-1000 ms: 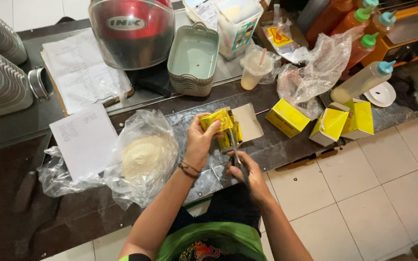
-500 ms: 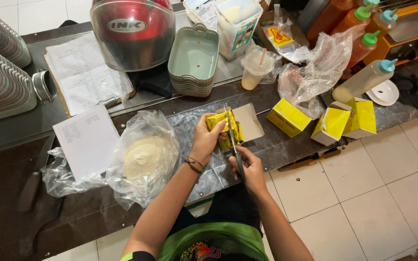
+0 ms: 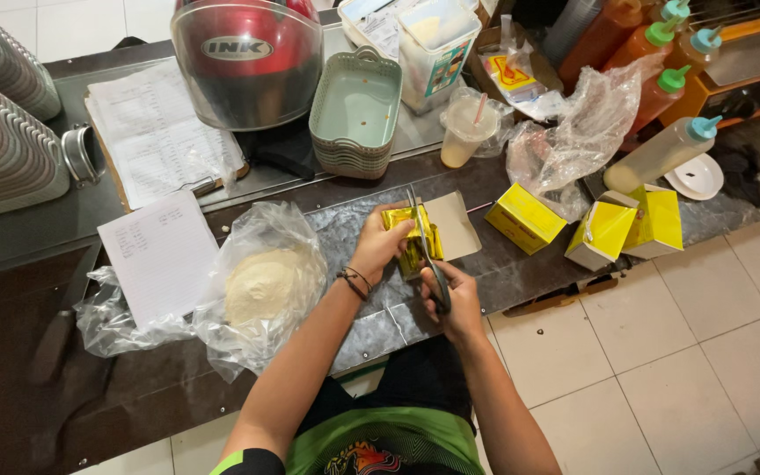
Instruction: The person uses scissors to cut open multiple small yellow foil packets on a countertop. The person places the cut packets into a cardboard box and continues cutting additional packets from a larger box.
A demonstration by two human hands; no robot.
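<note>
Left hand (image 3: 382, 242) pinches the gold packet (image 3: 412, 239) above the counter (image 3: 538, 273); right hand (image 3: 457, 299) closed around the scissors (image 3: 424, 251) handles (blades half hidden, gap unclear).

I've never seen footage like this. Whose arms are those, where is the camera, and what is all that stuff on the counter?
There is no machine here: the arms belong to a person wearing a camera on the head, so the view looks down at their own hands. The left hand holds a shiny gold packet over the dark counter. The right hand works a pair of scissors, blades at the packet. Beside them lie a clear bag of pale powder, a sheet of paper, yellow cartons, squeeze bottles, stacked green trays and a red helmet.
</note>
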